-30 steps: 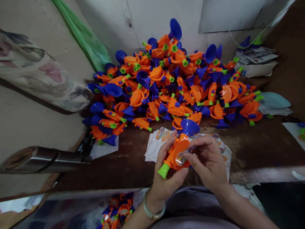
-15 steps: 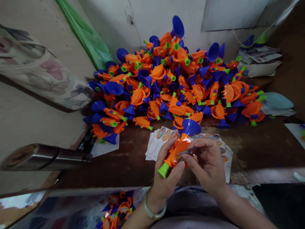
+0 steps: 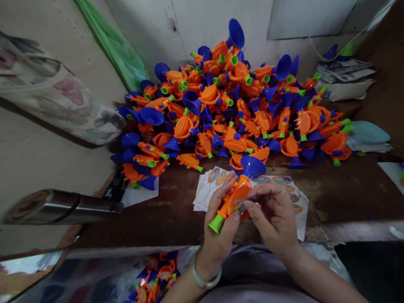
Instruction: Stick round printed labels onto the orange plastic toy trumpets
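An orange toy trumpet point(image 3: 232, 198) with a blue bell and a green mouthpiece lies tilted in my left hand point(image 3: 217, 229). The fingers are wrapped round its far side and the thumb presses near its oval face. My right hand point(image 3: 276, 216) pinches a printed oval sticker point(image 3: 241, 205) by its edge. The sticker's lower end touches the trumpet's flat oval face and its other end is lifted. Beneath the hands lie sticker sheets point(image 3: 203, 195), partly covered; some ovals on them are blank, others printed.
A large heap of similar toy trumpets point(image 3: 210, 97) fills the back of the table point(image 3: 170, 219). On the left lies a steel flask point(image 3: 63, 207). A light blue dish point(image 3: 369, 132) sits on papers at the right. More trumpets point(image 3: 156, 275) lie below the table's front edge.
My left thumb has shifted slightly up along the trumpet's face. The sticker's raised end stands at a steeper angle to the face. Otherwise the hands hold nearly the same place.
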{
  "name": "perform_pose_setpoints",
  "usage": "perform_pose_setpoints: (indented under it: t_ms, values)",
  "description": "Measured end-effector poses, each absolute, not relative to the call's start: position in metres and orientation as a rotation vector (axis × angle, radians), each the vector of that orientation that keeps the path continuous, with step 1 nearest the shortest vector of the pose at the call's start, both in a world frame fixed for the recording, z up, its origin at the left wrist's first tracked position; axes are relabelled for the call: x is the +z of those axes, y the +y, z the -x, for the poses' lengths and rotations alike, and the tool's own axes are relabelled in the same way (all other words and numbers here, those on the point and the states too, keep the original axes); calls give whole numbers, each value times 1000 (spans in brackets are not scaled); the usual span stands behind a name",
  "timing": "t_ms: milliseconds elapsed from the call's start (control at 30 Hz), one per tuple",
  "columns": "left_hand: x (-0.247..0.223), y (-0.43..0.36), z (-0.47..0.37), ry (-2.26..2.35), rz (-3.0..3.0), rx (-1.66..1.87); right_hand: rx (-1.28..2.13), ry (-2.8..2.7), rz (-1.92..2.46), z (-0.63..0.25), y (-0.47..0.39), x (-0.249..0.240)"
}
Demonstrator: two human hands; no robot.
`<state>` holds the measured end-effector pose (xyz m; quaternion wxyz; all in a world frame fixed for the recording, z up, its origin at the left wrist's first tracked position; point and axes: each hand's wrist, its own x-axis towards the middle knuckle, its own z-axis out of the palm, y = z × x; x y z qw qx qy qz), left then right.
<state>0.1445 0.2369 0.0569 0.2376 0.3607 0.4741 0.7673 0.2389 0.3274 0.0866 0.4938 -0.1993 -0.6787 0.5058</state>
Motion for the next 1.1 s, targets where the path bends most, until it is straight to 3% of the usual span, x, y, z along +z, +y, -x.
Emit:
perform_pose_setpoints:
  t_ms: [167, 500, 700, 967, 1100]
  values:
    - [62, 234, -146, 1339, -1071, 2117, 1042, -1774, 549, -239, 337, 88]
    - [60, 231, -147, 1364, -1078, 2102, 1008, -1825, 602, -237, 339, 91]
    - [54, 230, -146, 1365, -1044, 2099, 754, -1919, 559, -236, 345, 91]
    - [50, 222, -142, 1299, -957, 2104, 750, -1728, 743, -234, 373, 71]
    - [49, 210, -110, 1618, -810, 2233, 926, -1774, 702, -237, 379, 58]
